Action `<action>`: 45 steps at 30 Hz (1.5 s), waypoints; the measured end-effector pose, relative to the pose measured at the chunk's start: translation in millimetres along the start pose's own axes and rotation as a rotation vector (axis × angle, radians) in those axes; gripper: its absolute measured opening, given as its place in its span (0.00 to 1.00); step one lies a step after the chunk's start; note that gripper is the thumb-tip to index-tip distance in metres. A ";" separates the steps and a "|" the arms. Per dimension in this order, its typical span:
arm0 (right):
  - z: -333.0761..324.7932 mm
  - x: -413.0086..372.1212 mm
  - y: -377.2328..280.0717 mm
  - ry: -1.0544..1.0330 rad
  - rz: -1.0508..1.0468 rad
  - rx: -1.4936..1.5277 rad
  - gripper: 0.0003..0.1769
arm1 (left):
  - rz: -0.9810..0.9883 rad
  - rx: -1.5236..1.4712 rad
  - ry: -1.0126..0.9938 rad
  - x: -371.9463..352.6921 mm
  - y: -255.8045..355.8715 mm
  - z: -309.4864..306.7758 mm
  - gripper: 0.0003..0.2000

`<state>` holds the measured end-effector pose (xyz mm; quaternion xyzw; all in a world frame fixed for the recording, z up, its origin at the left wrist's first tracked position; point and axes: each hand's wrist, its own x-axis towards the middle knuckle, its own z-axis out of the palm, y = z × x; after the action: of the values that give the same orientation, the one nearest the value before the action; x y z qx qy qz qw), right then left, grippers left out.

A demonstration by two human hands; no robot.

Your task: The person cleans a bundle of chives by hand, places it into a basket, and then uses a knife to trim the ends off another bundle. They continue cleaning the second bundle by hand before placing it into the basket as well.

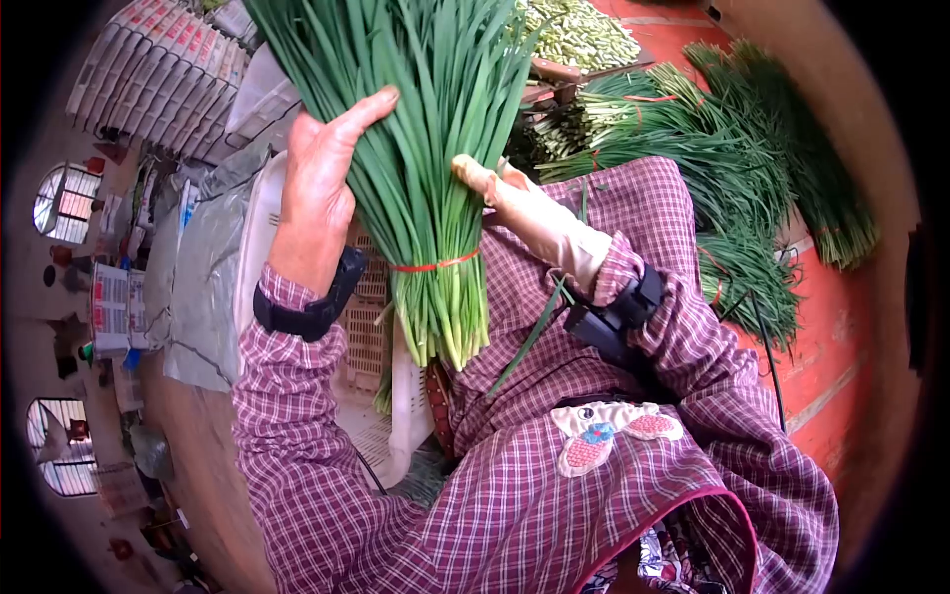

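A thick bunch of green garlic chives (426, 148) is held up in front of me, leaves upward and pale cut ends down. Around its lower stems runs a red band (435, 264). My left hand (319, 188) is bare and closed around the bunch's left side, thumb across the leaves and fingers hidden behind. From the right, my right hand (539, 220), in a pale glove, grips the bunch above the band; its thumb shows and its other fingers are mostly hidden. A loose leaf (531, 342) hangs below the right wrist.
A white plastic crate (401, 421) stands under the bunch. More banded chive bunches (663, 148) lie on the red floor (826, 351) at right. Cut pale stems (584, 35) are heaped at the top. Stacked printed cartons (158, 74) and grey plastic sheeting (203, 287) are at left.
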<state>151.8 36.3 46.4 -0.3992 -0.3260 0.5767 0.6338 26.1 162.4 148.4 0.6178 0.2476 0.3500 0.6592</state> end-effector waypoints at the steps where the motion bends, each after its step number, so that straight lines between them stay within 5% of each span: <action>1: 8.2 16.8 3.3 0.054 -0.122 0.101 0.43 | 0.032 0.056 -0.055 5.2 5.3 11.7 0.20; 4: -5.5 45.8 5.0 0.169 -0.226 0.353 0.38 | 0.244 0.414 -0.300 14.2 35.0 27.5 0.31; 6: -13.1 49.2 -4.3 0.199 -0.261 0.433 0.40 | 0.299 0.362 -0.409 3.6 55.6 31.3 0.39; 8: -30.6 51.5 -20.2 0.120 -0.112 0.486 0.40 | 0.273 0.504 -0.424 -1.2 75.6 10.8 0.41; 10: -40.6 47.8 -31.5 0.220 -0.022 0.406 0.38 | 0.237 0.344 -0.332 1.8 57.3 -14.7 0.40; 14: -32.9 15.5 -39.1 0.261 -0.259 -0.177 0.34 | -0.293 -0.230 -0.293 -4.2 -17.2 -38.8 0.42; 16: -28.5 19.8 -41.0 0.226 -0.257 -0.239 0.31 | -0.337 -0.440 -0.444 -14.1 -45.0 -14.4 0.42; 18: -23.8 28.6 -44.0 0.179 -0.245 -0.290 0.28 | -0.312 -0.434 -0.278 -36.0 -48.7 7.8 0.39; 20: -21.1 39.8 -50.6 0.137 -0.237 -0.359 0.26 | -0.066 0.024 -0.134 -50.7 -55.0 7.2 0.40; 21: -20.5 45.0 -56.3 0.115 -0.233 -0.407 0.25 | -0.229 -0.242 -0.055 -62.2 -23.7 29.6 0.45; 25: -25.9 60.9 -86.8 0.022 -0.212 -0.739 0.20 | -0.004 -0.317 -0.091 -53.4 -40.9 32.2 0.45; 28: -26.4 71.2 -116.2 -0.020 -0.202 -1.198 0.16 | -0.006 -0.510 -0.007 -42.9 -46.2 36.6 0.40; 30: -34.7 57.5 -119.1 0.183 -0.380 -1.099 0.13 | 0.057 -0.553 0.043 -33.0 -52.6 29.2 0.33; 32: -38.4 35.3 -110.9 0.164 -0.615 -0.534 0.09 | 0.091 -0.615 0.120 -28.3 -57.9 18.7 0.32; 34: -5.9 -13.0 -118.7 0.223 -0.606 -0.736 0.08 | 0.119 -0.613 0.164 -27.5 -56.8 11.5 0.33; 36: -2.3 -21.7 -99.0 0.047 -0.699 -0.784 0.06 | 0.117 -0.609 0.195 -26.4 -60.4 4.0 0.34; 40: 20.3 -36.0 -89.2 0.156 -0.346 -1.054 0.13 | 0.200 -0.637 0.301 -43.0 -53.9 13.4 0.31; 45: 31.1 -24.6 -81.2 0.129 -0.408 -1.181 0.13 | 0.259 -0.513 0.464 -58.6 -55.7 15.8 0.38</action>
<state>159.8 14.7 133.7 -0.6460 -0.6201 0.1415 0.4221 9.7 107.8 89.0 0.3627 0.2146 0.6119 0.6693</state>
